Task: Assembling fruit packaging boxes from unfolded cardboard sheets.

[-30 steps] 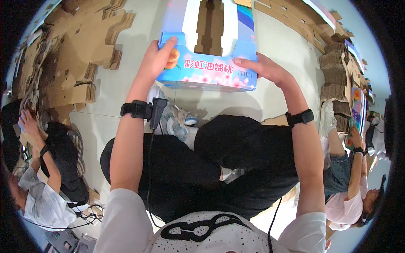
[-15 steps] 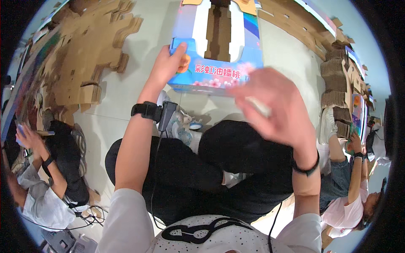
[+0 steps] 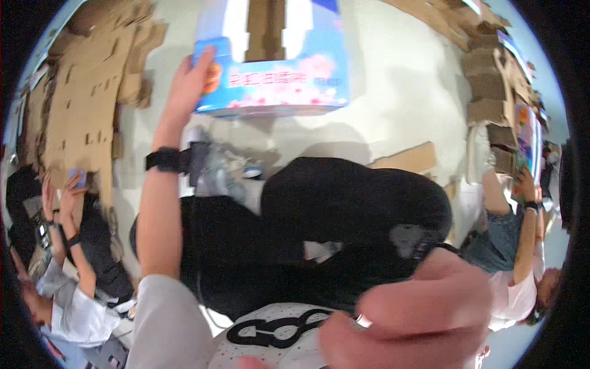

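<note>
We see our left hand (image 3: 190, 83) reaching up and forward to the blue box (image 3: 273, 67), which sits on the pale floor (image 3: 399, 104) straight ahead of our crossed legs. The fingers (image 3: 206, 58) are pressed flat against the box's left end, the tips lying over its upper left corner, so the box lies to the right of them and touches them; they rest against it, slightly curved, rather than closing around it. A black wristband (image 3: 163, 160) circles that forearm. Our right hand (image 3: 418, 313) is well apart from the box, close under the camera at the lower right, large and blurred; its fingers look curled inward, yet we cannot tell whether they hold anything. Flat brown cardboard sheets (image 3: 80, 104) lie on the floor to the left, and more cardboard (image 3: 491, 80) is stacked at the right. Another person (image 3: 516, 246) sits at the right edge, and someone else's hands (image 3: 64, 190) show at the left.
</note>
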